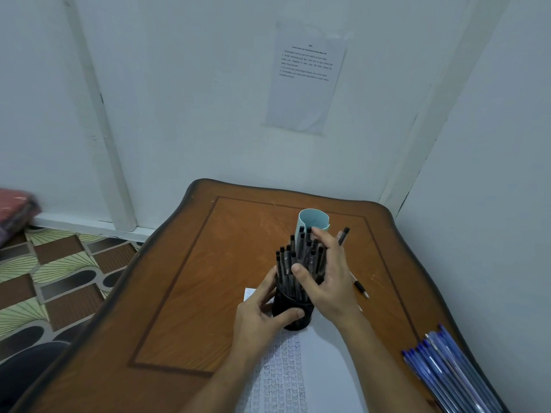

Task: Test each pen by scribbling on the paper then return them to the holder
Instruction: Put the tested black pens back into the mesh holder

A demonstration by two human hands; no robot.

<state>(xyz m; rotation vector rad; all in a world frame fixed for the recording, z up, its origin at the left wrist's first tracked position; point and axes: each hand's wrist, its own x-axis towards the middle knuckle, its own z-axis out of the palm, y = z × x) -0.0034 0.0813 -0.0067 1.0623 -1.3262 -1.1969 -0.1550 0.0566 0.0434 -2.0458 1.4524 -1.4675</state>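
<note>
Black mesh cylindrical pen holder [295, 301] is standing upright on the brown wooden table [185, 293], packed with slim black-capped pens [301, 257]; their long axes are running near vertical, caps up, fanning slightly away from the person. Left hand [259, 311] is gripping the holder's lower wall from the left, thumb lying across the near face and fingers curling behind. Right hand [325, 281] is wrapping the bundle above the rim from the right, thumb pressing the near side and fingers curling over the far caps. The pens are therefore sitting inside the right hand's grasp, so that hand is the nearer one. Judgement: any withdrawal is needing to run along the barrels, upward, while the left hand is steadying the base. White paper sheet with rows of scribbles [286, 368] is lying below both wrists, toward the person. One loose black-grip pen [360, 288] is lying just right of the right wrist. Another capped pen [343, 235] is showing beyond the knuckles; held or not, cannot tell. A pale blue cup [313, 219] is standing just past the fingertips. Blue-capped pens [441, 368] are lying well right of the right forearm.
</note>
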